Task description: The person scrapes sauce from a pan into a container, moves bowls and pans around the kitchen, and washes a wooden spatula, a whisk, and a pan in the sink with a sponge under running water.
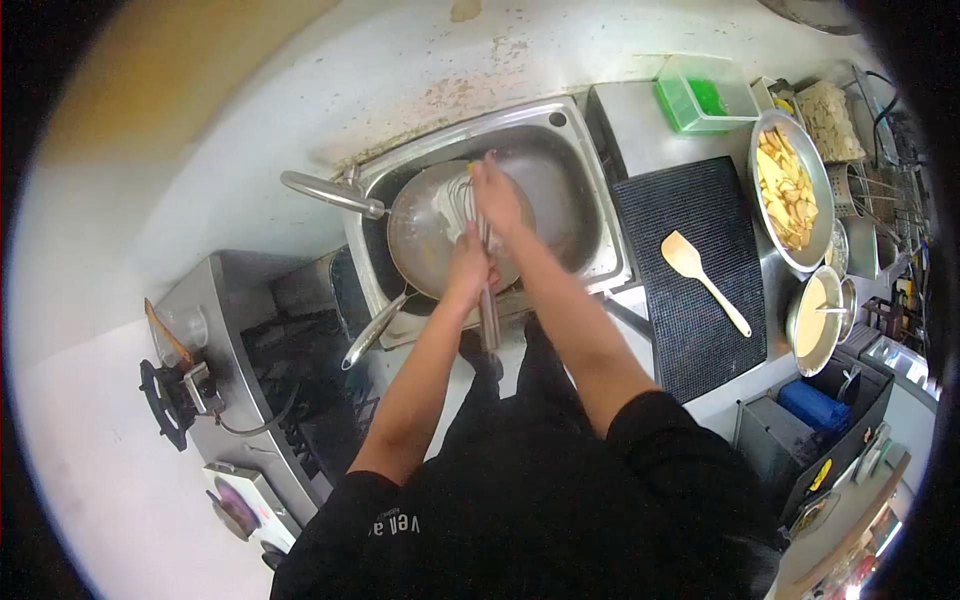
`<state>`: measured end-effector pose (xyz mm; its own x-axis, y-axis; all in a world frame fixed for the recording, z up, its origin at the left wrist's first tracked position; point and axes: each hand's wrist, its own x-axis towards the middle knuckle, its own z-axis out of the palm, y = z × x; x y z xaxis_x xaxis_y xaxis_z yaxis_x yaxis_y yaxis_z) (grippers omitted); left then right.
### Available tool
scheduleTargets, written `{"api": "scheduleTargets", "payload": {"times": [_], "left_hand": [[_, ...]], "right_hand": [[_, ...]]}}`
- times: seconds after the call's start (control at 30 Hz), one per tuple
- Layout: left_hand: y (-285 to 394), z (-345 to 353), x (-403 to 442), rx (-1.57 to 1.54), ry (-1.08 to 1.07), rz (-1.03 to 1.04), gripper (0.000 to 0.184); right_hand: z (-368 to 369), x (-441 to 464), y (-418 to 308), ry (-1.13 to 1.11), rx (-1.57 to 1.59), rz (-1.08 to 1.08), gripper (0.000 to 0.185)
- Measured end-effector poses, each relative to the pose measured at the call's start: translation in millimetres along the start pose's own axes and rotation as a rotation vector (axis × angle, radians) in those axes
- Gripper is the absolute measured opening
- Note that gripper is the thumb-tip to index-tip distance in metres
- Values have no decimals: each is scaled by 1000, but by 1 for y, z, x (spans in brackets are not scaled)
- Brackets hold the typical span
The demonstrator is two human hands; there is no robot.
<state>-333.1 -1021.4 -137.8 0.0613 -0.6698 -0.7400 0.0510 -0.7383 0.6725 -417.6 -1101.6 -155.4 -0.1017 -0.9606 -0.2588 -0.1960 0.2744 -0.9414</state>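
Observation:
My left hand [470, 270] is closed around the steel handle of a whisk [488, 320], over a large pan [420, 250] in the sink. The handle points toward my body and the wires lie over the pan, with whitish foam about them. Against the wire end, my right hand [497, 200] is closed, its fingers bent over. A small yellow bit shows at those fingertips, too little to name. The pan's long handle [375, 330] sticks out over the near left rim. From the left, the faucet [330, 193] reaches over the pan.
The sink [585, 215] stands against a stained wall. Right of it, a black mat [700, 340] bears a spatula [685, 257]. Beyond are a bowl of sliced yellow food [787, 190], a bowl of pale batter [815, 320] and a green-tinted container [690, 100]. A stove [310, 370] is at left.

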Motion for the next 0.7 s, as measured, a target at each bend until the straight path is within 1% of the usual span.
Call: {"api": "scheduleTargets", "payload": {"times": [0.03, 0.07, 0.1, 0.13, 0.17, 0.2, 0.23, 0.27, 0.3, 0.33, 0.37, 0.4, 0.43, 0.47, 0.5, 0.53, 0.57, 0.6, 0.63, 0.67, 0.7], "left_hand": [[6, -5, 2, -3, -7, 12, 57], [11, -12, 4, -50, -54, 19, 56], [12, -18, 6, -97, -102, 22, 55], [9, -21, 7, 112, -91, 98, 54], [4, -18, 8, 108, -96, 101, 54], [3, -17, 3, 211, -64, 90, 55], [4, -18, -1, 311, -25, 83, 56], [-2, -24, -1, 307, -11, 92, 56], [-13, -36, 2, 615, 69, 271, 56], [-11, -47, -1, 924, 153, 443, 56], [-8, -56, -1, 925, 171, 443, 56], [3, -59, -8, 1002, 143, 472, 58], [9, -59, -11, 1078, 105, 504, 61], [9, -62, -10, 1075, 102, 509, 61], [11, -66, -13, 1132, -1, 511, 57], [12, -67, -15, 1189, -102, 512, 54], [11, -65, -19, 1193, -101, 513, 54], [22, -58, -37, 1260, -42, 487, 49], [27, -54, -48, 1323, 19, 460, 45], [25, -57, -48, 1328, 20, 457, 45], [23, -63, -45, 1374, 35, 504, 44]], "right_hand": [[6, -17, -2, -22, -25, -72, 64], [18, -36, 10, -47, -111, 0, 60], [18, -38, 11, -43, -117, -7, 60], [15, -38, 13, 2, -58, 53, 58], [12, -38, 17, 46, 3, 115, 55], [-16, -22, -12, -91, -19, 252, 48], [-26, 0, -6, -98, -20, 247, 48], [-29, 25, 3, -58, 82, 227, 45], [-27, 38, 10, -21, 191, 208, 43], [-25, 36, 13, -36, 202, 198, 43], [-24, 28, 19, -30, 98, -92, 40], [-23, 15, 22, -18, -10, -378, 37], [-19, -11, 14, -19, -12, -381, 37], [-15, -47, -3, -102, -261, -698, 34], [-15, -66, -13, -191, -516, -1007, 30], [-17, -57, -8, -191, -518, -1007, 30], [-18, -37, 1, -357, -697, -817, 27], [-16, -20, 12, -521, -861, -612, 24], [-14, -6, 27, -523, -855, -613, 24], [-12, 7, 44, -416, -548, -324, 23], [-11, 14, 51, -297, -237, -40, 22]]}}
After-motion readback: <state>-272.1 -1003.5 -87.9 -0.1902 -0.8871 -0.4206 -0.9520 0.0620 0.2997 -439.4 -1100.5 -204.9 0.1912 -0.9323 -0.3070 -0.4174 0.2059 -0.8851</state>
